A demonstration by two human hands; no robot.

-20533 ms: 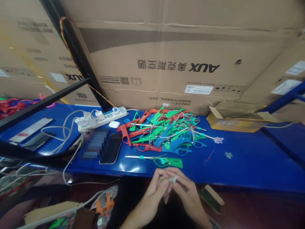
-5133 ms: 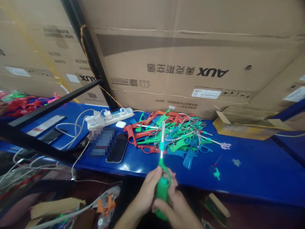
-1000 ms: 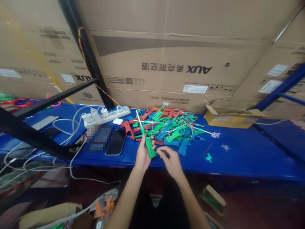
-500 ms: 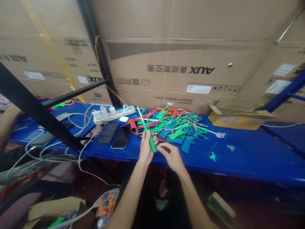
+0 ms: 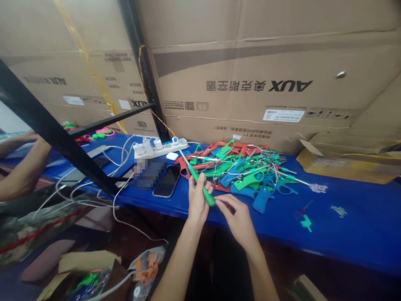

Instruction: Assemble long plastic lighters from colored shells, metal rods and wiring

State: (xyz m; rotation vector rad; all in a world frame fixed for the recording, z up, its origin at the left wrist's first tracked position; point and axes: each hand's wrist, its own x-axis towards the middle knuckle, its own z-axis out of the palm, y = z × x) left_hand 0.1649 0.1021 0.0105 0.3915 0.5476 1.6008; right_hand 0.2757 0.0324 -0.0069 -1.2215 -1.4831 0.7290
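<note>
My left hand (image 5: 198, 200) is wrapped round the green handle of a long-nosed lighter (image 5: 208, 195), whose metal tube points up and away to the left. My right hand (image 5: 236, 215) is closed in a pinch at the butt end of that handle. Whatever its fingertips hold is too small to make out. Just beyond both hands lies a heap of lighter parts (image 5: 250, 179) in green, red and blue, with metal tubes and thin wires among them. To the right rest a small green piece with a thin metal shaft (image 5: 306, 223) and a little pile of tiny pale pieces (image 5: 338, 211).
A phone (image 5: 167, 182) and a white power strip (image 5: 163, 149) with plugs and cables are on the blue table (image 5: 282, 234) to the left. An open cardboard box (image 5: 347, 163) stands at the back right. Another person's arm (image 5: 28, 171) shows beyond the black frame post (image 5: 62, 125).
The camera view has swung left, so the scene sits further right. My left hand still grips the lighter, and my right hand stays pinched at its butt end.
</note>
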